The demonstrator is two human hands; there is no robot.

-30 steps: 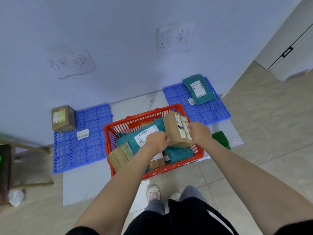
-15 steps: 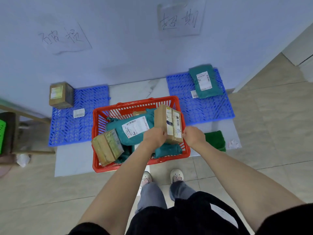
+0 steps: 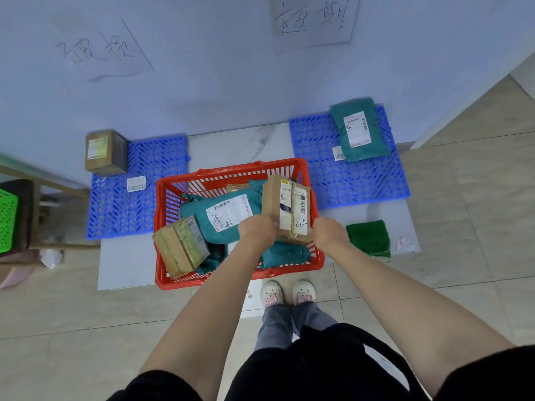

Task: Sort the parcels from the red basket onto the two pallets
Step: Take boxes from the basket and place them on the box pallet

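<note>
Slotted plastic red basket [image 3: 231,180]; taped cardboard box [image 3: 285,208]; plastic lattice pallets [image 3: 359,180].

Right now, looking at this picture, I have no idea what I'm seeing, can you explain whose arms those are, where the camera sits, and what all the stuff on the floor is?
There is no machine here. A person wears a wide-angle camera on the head, looking down, so you see their own arms, legs and shoes.

The left hand and right hand grip a brown cardboard box from either side, above a red basket on the floor. The basket holds more parcels: a teal mailer bag and a taped box.

Two blue pallets lie by the wall. The left pallet carries a brown box; the right pallet carries a teal bag. A handwritten paper sign hangs above each.
</note>
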